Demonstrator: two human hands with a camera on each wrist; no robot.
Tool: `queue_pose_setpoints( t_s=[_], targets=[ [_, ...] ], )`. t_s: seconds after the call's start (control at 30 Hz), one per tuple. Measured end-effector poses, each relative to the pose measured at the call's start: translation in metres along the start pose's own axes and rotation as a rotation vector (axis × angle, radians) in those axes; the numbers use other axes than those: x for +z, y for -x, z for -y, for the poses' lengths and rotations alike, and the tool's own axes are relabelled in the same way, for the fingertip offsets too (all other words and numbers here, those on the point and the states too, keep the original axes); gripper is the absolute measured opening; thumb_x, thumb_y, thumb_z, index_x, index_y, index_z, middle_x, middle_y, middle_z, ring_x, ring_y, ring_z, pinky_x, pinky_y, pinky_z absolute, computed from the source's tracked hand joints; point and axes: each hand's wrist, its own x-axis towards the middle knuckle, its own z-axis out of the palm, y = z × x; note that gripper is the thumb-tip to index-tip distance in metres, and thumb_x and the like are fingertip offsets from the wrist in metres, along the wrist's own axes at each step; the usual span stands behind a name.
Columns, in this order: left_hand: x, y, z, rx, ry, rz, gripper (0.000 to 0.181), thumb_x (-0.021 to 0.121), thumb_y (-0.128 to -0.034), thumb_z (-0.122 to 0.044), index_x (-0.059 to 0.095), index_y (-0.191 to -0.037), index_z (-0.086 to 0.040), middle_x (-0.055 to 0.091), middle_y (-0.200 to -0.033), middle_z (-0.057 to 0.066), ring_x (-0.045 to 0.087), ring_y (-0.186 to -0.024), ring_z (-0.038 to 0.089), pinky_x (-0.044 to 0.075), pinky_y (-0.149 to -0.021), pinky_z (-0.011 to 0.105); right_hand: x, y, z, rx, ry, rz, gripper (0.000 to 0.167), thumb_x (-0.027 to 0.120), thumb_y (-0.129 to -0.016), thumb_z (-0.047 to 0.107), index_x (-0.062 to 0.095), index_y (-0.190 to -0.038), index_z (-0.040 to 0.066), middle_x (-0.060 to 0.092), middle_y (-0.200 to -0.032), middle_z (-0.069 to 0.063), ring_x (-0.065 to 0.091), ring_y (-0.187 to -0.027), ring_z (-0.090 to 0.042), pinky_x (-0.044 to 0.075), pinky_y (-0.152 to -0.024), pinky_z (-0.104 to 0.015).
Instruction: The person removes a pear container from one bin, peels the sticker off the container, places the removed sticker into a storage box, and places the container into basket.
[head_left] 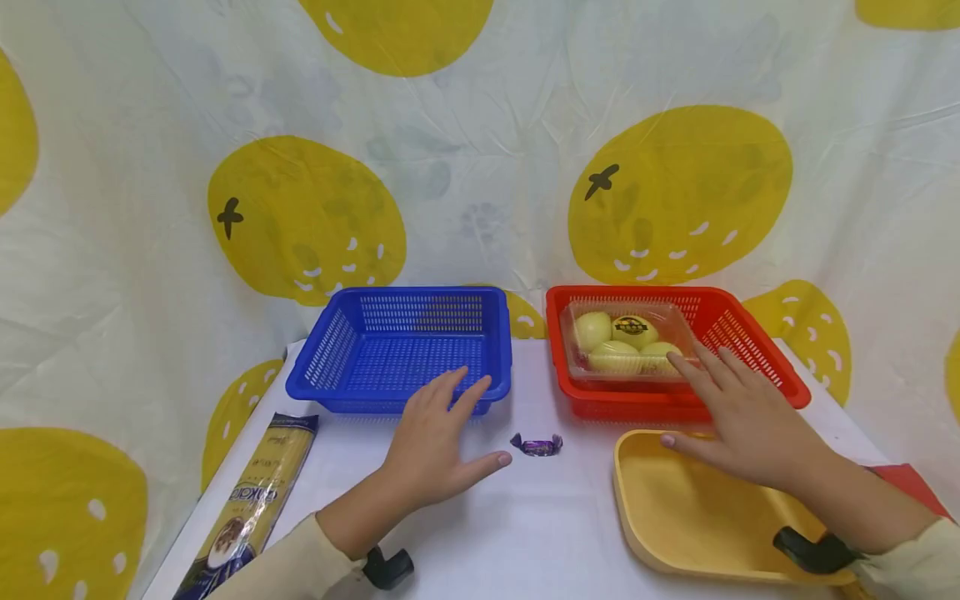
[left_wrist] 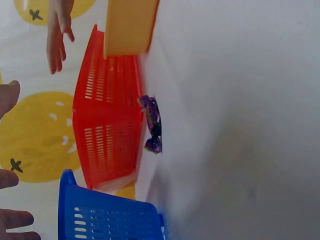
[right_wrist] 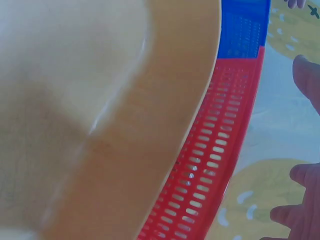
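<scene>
My left hand (head_left: 431,446) hovers with spread fingers at the front edge of the blue basket (head_left: 397,404), holding nothing. Over the yellow tray (head_left: 690,517) and the red basket's front right part hangs my right hand (head_left: 750,425), fingers spread, nothing held. Inside the red basket (head_left: 637,408) lies a clear plastic box of pale round fruit (head_left: 615,357), near the right fingertips; whether they touch it I cannot tell. A purple wrapped candy (head_left: 537,446) lies on the white table between the hands, also seen in the left wrist view (left_wrist: 152,124).
A long gold and dark blue packet (head_left: 251,500) lies along the table's left side. Something red (head_left: 911,487) shows at the right edge, partly behind the right forearm. A white curtain (head_left: 487,167) with yellow fruit prints hangs behind the baskets.
</scene>
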Motion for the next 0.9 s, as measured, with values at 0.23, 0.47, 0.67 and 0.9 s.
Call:
queue_pose_setpoints(
  t_s=[0.23, 0.47, 0.67, 0.9],
  targets=[
    [0.005, -0.012, -0.010, -0.011, 0.063, 0.016, 0.096, 0.061, -0.0890, -0.082, 0.036, -0.168, -0.033, 0.034, -0.172, 0.007, 0.028, -0.159, 0.034, 0.035, -0.119, 0.068, 0.001, -0.003, -0.009, -0.027, -0.032, -0.036, 0.115, 0.076, -0.085, 0.074, 0.026, -0.171, 0.016, 0.024, -0.172, -0.026, 0.029, -0.149, -0.057, 0.026, -0.115, -0.080],
    [0.008, -0.022, -0.020, -0.022, 0.098, 0.038, 0.096, 0.063, -0.0894, -0.080, 0.032, -0.169, -0.036, 0.030, -0.174, 0.005, 0.024, -0.161, 0.032, 0.038, -0.117, 0.069, 0.000, -0.006, -0.013, -0.021, -0.038, -0.010, 0.116, 0.074, -0.086, 0.075, 0.020, -0.173, 0.020, 0.022, -0.174, -0.025, 0.028, -0.150, -0.057, 0.028, -0.111, -0.082],
    [0.007, -0.031, -0.029, -0.038, 0.096, 0.062, 0.096, 0.062, -0.0905, -0.079, 0.028, -0.170, -0.037, 0.027, -0.176, 0.004, 0.023, -0.162, 0.031, 0.038, -0.117, 0.067, -0.002, -0.007, -0.017, -0.013, -0.060, 0.023, 0.116, 0.073, -0.087, 0.074, 0.016, -0.173, 0.022, 0.022, -0.173, -0.026, 0.024, -0.152, -0.057, 0.027, -0.112, -0.082],
    [0.012, -0.040, -0.035, -0.026, 0.126, 0.046, 0.095, 0.063, -0.0918, -0.075, 0.025, -0.170, -0.039, 0.026, -0.176, 0.003, 0.025, -0.161, 0.031, 0.042, -0.114, 0.067, -0.003, -0.009, -0.019, -0.009, -0.064, 0.037, 0.119, 0.074, -0.087, 0.073, 0.011, -0.174, 0.023, 0.023, -0.172, -0.027, 0.026, -0.152, -0.057, 0.028, -0.111, -0.083]
  ],
)
